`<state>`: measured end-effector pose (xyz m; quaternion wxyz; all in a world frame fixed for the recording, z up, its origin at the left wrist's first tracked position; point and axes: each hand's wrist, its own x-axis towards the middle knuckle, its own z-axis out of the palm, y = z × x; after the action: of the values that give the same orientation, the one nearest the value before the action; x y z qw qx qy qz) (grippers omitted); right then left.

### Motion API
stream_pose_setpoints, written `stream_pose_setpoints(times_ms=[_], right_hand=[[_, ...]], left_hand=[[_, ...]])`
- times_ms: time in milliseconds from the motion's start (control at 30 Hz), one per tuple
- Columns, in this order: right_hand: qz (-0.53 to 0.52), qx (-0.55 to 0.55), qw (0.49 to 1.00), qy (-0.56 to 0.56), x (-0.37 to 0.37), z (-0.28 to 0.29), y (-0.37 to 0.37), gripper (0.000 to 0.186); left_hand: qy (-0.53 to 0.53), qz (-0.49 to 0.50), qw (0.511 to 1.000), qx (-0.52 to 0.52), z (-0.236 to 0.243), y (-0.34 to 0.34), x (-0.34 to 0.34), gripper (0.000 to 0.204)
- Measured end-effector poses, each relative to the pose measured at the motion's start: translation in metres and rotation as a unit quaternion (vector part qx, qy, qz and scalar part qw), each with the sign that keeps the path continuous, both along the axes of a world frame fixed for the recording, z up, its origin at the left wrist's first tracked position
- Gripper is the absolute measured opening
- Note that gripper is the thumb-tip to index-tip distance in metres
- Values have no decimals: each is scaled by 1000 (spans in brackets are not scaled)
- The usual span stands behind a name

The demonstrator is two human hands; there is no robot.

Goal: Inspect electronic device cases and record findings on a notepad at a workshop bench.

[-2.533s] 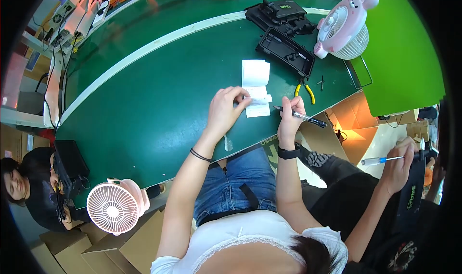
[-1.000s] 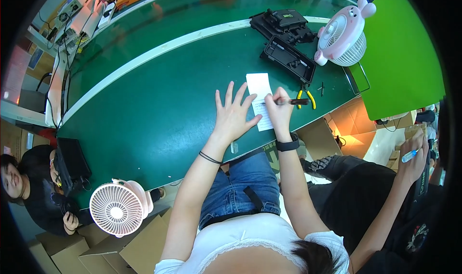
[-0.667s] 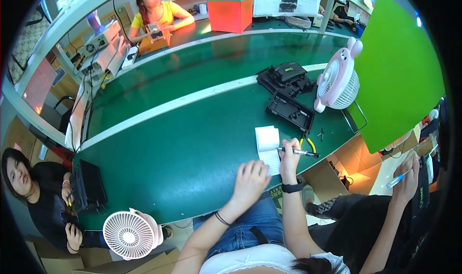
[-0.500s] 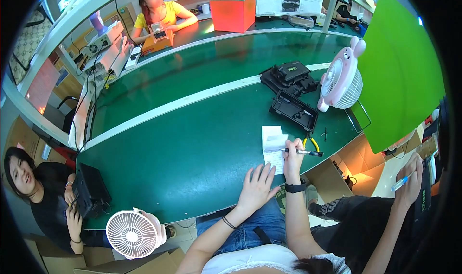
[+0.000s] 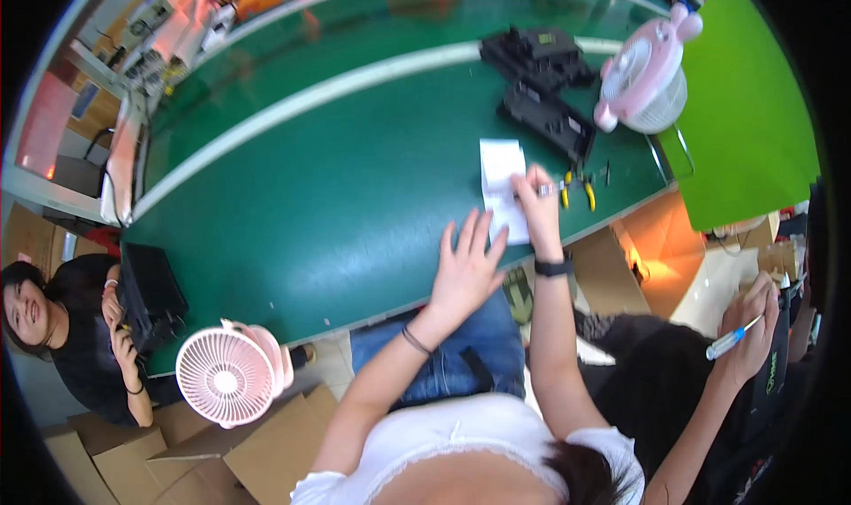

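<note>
My right hand (image 5: pixel 539 208), a black band on its wrist, grips a pen (image 5: pixel 548 189) over a white paper slip (image 5: pixel 503 161). The slip lies on the green table and looks folded or layered; its writing is too blurred to make out. My left hand (image 5: pixel 466 264) is open, fingers spread, with its fingertips at the slip's left edge. Just right of the pen are yellow-handled pliers (image 5: pixel 581 191). Beyond the slip lies a black open plastic housing (image 5: pixel 548 119), and farther back more black plastic parts (image 5: pixel 538 54).
A pink fan (image 5: pixel 645 75) stands at the right by a green panel (image 5: pixel 745 106). At the left are a white-pink fan (image 5: pixel 228 376), a black box-shaped device (image 5: pixel 152 279) and a seated person (image 5: pixel 80 345). Near my right side, another person's hand (image 5: pixel 752 328) holds a blue-handled screwdriver (image 5: pixel 729 342).
The whole view has tilted downward, so the table and its contents sit higher in the picture and the person across has left view. The pen stays in my right hand at the slip.
</note>
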<state>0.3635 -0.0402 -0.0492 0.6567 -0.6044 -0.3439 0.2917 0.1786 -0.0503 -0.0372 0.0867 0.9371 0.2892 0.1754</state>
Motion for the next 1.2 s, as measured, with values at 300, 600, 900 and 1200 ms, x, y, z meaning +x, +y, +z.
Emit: stream_pose_setpoints(times_ms=[300, 600, 900, 1200], right_hand=[[-55, 13, 992, -109, -9, -21, -1, 33], [-85, -46, 975, -201, -13, -13, -5, 29], [-89, -53, 965, -241, -15, -11, -5, 26], [-101, -44, 963, -245, -14, -13, -3, 27]], left_hand=[[4, -4, 1000, 5, -7, 1, 4, 69], [20, -12, 1000, -12, -8, -1, 6, 72], [32, -9, 999, 5, -7, -1, 6, 72], [41, -9, 999, 6, -6, -1, 6, 73]])
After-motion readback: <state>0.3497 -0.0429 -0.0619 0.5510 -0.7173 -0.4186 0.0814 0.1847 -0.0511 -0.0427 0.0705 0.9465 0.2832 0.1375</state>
